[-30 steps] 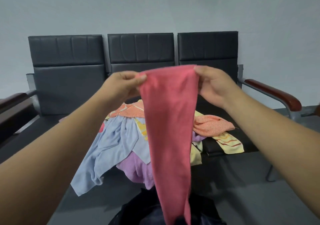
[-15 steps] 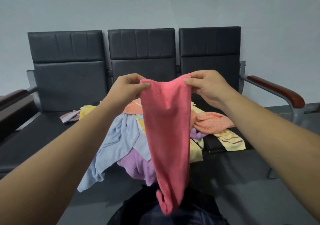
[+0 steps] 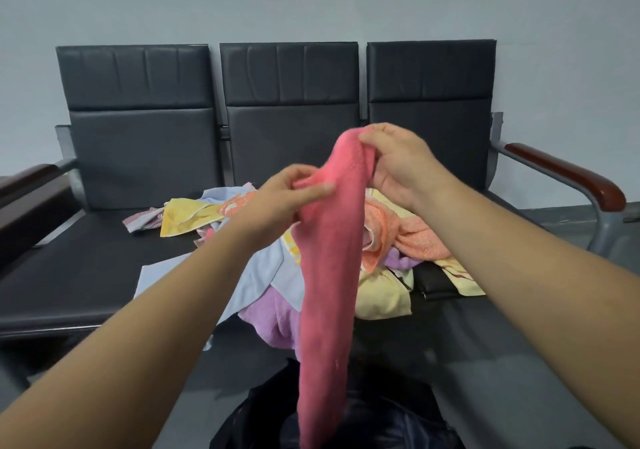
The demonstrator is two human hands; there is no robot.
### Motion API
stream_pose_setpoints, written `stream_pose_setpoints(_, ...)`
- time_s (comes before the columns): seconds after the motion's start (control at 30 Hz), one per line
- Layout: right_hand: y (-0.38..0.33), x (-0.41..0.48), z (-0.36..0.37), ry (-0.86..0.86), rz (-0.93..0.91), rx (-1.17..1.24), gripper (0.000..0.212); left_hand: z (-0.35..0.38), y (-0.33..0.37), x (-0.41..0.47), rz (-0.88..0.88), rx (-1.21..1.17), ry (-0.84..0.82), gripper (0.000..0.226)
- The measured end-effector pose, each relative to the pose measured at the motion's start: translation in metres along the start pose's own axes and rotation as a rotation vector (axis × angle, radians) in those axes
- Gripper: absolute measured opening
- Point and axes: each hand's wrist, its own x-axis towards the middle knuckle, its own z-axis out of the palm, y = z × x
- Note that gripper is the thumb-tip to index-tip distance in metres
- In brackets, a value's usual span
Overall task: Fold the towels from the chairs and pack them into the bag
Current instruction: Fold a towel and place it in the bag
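A pink towel (image 3: 327, 293) hangs in a long narrow strip in front of me. My right hand (image 3: 398, 161) pinches its top end, and my left hand (image 3: 287, 196) grips it a little lower, on its left side. The strip's lower end dangles over the dark bag (image 3: 381, 421) on the floor at the bottom of the view. Behind it, a heap of towels (image 3: 391, 251) in blue, purple, yellow and orange lies on the middle black chair seat (image 3: 86, 275) and spills over its front edge.
Three joined black chairs (image 3: 287, 102) stand against a grey wall. A brown armrest (image 3: 568, 175) juts out on the right, another (image 3: 24, 182) on the left. The left seat holds a small striped cloth (image 3: 142, 220). Grey floor lies around the bag.
My hands have come closer together, bunching the towel's top edge into a narrow strip. My left hand has dropped lower, and the view has tilted down and moved nearer the chairs.
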Motion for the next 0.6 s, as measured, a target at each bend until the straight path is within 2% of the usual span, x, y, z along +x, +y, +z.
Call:
stream_pose_setpoints(0.07, -0.008, 0.004, -0.003, -0.018, -0.017, 0.045, 0.012, -0.003, -0.018, -0.008, -0.069, 0.107, -0.095, 0.054)
stream_pose_setpoints(0.2, -0.013, 0.010, -0.011, -0.064, -0.032, 0.023, 0.019, -0.006, -0.046, -0.018, -0.115, 0.140, -0.159, 0.036)
stream_pose_setpoints(0.3, -0.008, 0.014, -0.021, 0.011, -0.003, -0.046, 0.022, 0.000, -0.051, -0.019, -0.179, -0.045, -0.153, 0.023)
stream_pose_setpoints(0.4, 0.005, 0.016, -0.034, 0.087, 0.080, -0.076, 0.023, 0.008, -0.042, -0.018, -0.230, -0.252, -0.099, 0.020)
stream_pose_setpoints(0.5, 0.026, 0.012, -0.041, 0.020, 0.213, 0.070, 0.020, 0.018, -0.030, -0.013, -0.223, -0.448, -0.012, 0.024)
stream_pose_setpoints(0.53, 0.035, 0.009, -0.043, -0.040, 0.256, 0.113, 0.027, 0.021, -0.026, -0.010, -0.216, -0.505, 0.010, 0.026)
stream_pose_setpoints(0.6, 0.053, 0.002, -0.049, -0.172, 0.326, 0.126, 0.056, 0.024, -0.021, -0.004, -0.201, -0.582, 0.028, 0.027)
